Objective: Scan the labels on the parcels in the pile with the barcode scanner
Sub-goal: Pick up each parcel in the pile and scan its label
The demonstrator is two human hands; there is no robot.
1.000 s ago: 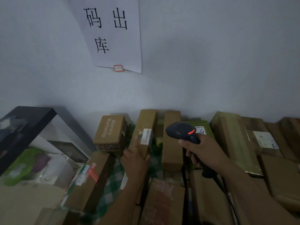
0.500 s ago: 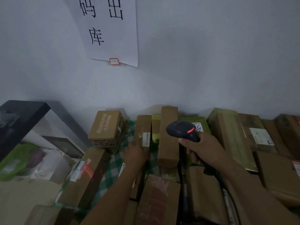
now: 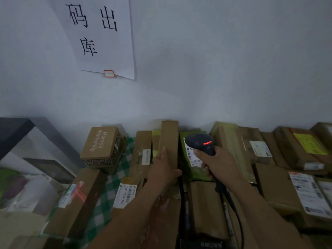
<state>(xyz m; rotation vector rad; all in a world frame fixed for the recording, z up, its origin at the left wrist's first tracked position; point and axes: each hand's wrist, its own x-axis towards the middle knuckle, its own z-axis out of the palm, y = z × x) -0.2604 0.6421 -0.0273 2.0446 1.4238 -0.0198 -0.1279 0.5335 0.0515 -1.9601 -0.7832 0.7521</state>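
The barcode scanner (image 3: 199,143) is in the right hand (image 3: 218,165), whose fingers are wrapped round its handle, over the parcels in the row against the wall. Its long axis runs from the person toward the wall: handle near, dark head far and tipped slightly left, a red bar lit on the head's back. Just under and beyond the head lies a green parcel (image 3: 198,172) with a white barcode label (image 3: 191,157), partly covered by the scanner and the knuckles. A black cable (image 3: 237,219) trails from the handle back toward the person.

Just left of the scanner, the left hand (image 3: 162,170) clasps a slim brown carton (image 3: 169,138) standing on edge, thumb round its near end, fingers up along its left face; the two hands are near but apart. Further left come a narrow labelled box (image 3: 142,151), a checked cloth (image 3: 107,192) and a "Momo's Workshop" box (image 3: 100,142). Right of the scanner lie flat brown parcels, one with a white label (image 3: 260,148), one with a yellow (image 3: 309,143). Above and left of the scanner, a paper sign (image 3: 102,35) hangs on the wall
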